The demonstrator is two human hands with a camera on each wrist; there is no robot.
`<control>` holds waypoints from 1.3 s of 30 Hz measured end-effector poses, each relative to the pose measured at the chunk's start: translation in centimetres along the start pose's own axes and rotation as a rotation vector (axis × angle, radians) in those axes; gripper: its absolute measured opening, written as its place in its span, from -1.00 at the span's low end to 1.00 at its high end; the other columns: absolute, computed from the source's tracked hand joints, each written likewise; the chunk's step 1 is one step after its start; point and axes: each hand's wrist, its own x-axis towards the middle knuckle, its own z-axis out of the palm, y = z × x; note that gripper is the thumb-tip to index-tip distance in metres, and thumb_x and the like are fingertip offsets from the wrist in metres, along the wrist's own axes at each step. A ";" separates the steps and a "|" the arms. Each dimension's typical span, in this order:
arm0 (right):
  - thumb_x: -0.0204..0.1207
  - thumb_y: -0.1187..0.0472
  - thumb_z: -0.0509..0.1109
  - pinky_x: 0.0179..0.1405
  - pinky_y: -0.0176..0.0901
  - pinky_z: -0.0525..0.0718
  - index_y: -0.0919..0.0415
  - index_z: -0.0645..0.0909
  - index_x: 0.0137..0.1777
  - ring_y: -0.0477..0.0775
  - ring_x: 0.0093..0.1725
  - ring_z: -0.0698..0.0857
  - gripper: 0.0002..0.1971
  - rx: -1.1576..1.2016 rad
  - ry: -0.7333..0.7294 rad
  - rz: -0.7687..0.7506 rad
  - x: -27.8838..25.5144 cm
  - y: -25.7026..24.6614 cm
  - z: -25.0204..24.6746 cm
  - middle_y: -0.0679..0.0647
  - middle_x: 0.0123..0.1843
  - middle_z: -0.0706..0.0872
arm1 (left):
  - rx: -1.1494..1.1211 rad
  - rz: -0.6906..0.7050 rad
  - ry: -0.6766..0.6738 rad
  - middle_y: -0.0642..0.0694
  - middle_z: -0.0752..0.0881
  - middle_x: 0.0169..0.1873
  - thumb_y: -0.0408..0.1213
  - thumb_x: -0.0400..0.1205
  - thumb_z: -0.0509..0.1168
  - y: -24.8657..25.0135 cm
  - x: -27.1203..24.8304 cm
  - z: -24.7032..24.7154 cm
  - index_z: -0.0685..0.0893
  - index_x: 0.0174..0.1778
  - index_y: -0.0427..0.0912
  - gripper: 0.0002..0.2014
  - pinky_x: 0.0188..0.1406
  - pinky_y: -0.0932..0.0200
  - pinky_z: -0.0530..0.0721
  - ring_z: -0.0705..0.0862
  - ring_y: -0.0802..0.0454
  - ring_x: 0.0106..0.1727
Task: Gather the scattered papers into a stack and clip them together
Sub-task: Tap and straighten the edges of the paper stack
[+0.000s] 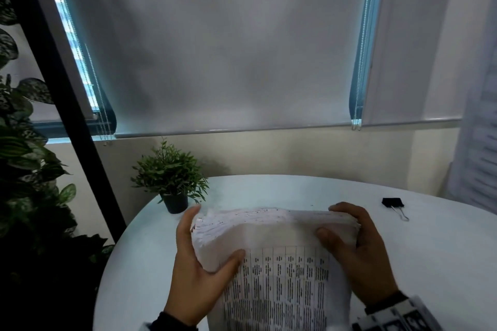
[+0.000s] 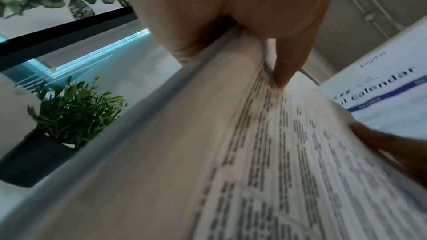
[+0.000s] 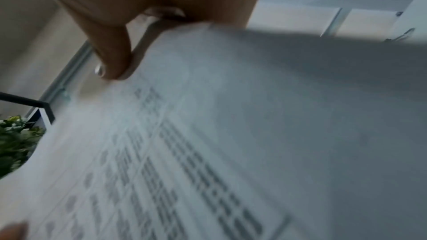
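I see the papers (image 1: 274, 255) gathered in a thick stack, held between both hands over the near middle of the white surface (image 1: 430, 250). The top sheet shows a printed table in columns, and the far edges are uneven at the left corner. My left hand (image 1: 199, 271) grips the stack's left side, thumb on top and fingers along the edge. My right hand (image 1: 357, 252) grips the right side the same way, thumb pressing the top sheet. A black clip (image 1: 393, 203) lies on the surface, well apart to the right. A small potted plant (image 1: 170, 177) stands at the far left edge.
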 end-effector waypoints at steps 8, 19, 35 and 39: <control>0.27 0.23 0.50 -0.19 -0.69 0.53 -0.57 0.46 -0.14 -0.50 -0.07 0.62 -0.46 -0.094 0.082 -0.094 -0.6 0.0 1.1 -0.56 -0.03 0.61 | 0.180 0.148 0.085 0.59 0.56 0.04 0.12 0.22 0.46 0.0 0.3 -0.4 0.41 0.09 0.57 -0.44 -0.20 0.59 0.62 0.63 0.48 0.02; 0.26 0.43 0.57 -0.26 -0.71 0.53 -0.57 0.46 -0.19 -0.52 -0.08 0.61 -0.30 -0.068 0.092 -0.039 -0.7 -0.1 1.4 -0.60 -0.07 0.58 | 0.207 0.109 -0.058 0.34 0.64 0.06 -0.09 0.20 0.65 -0.1 0.6 -1.7 0.47 0.05 0.42 -0.37 -0.16 0.50 0.64 0.65 0.34 0.04; 0.20 0.30 0.55 -0.20 -0.75 0.53 -0.65 0.48 -0.15 -0.57 -0.07 0.63 -0.34 -0.047 0.115 -0.060 -0.9 -0.1 1.7 -0.63 -0.05 0.64 | 0.044 0.088 -0.020 0.22 0.72 -0.04 0.04 0.19 0.56 0.4 2.1 -0.7 0.65 -0.17 0.23 -0.66 -0.12 0.41 0.65 0.68 0.25 0.01; 0.23 0.50 0.57 -0.17 -0.76 0.48 -0.60 0.51 -0.21 -0.60 -0.08 0.60 -0.23 -0.107 0.159 -0.115 -0.3 -0.1 2.2 -0.63 -0.10 0.63 | -0.066 0.012 -0.048 0.17 0.76 -0.17 -0.21 0.24 0.59 1.0 2.9 -0.1 0.68 -0.28 0.08 -0.75 -0.34 0.31 0.70 0.73 0.17 -0.18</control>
